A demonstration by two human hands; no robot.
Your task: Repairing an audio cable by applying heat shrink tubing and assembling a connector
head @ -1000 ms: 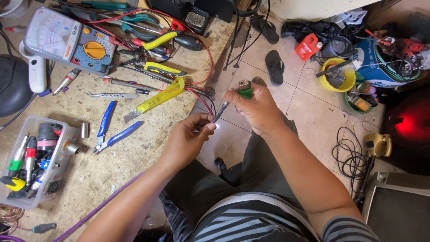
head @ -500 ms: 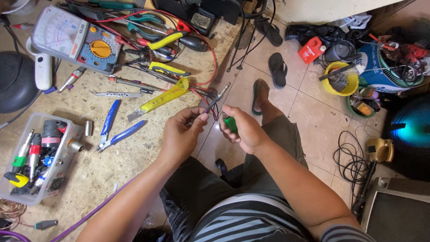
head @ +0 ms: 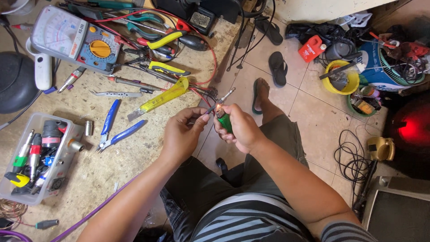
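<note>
My right hand [head: 239, 127] grips a green lighter [head: 224, 121] with a small flame at its top. My left hand [head: 183, 132] pinches a thin wire [head: 210, 108] with a metal tip, held right at the flame. Both hands hover just past the workbench edge, above my lap. Red and black wires run from the held wire back onto the bench.
The workbench [head: 89, 175] carries an analog multimeter [head: 74, 38], blue pliers [head: 114, 130], a yellow utility knife [head: 159, 98], tweezers, screwdrivers and a clear tray of connectors [head: 36, 157]. On the tiled floor lie sandals [head: 277, 67], a coiled cable [head: 354, 157] and a yellow bowl [head: 340, 76].
My right hand has turned the lighter upright and lit it. Both hands have drawn together so the wire tip sits at the flame.
</note>
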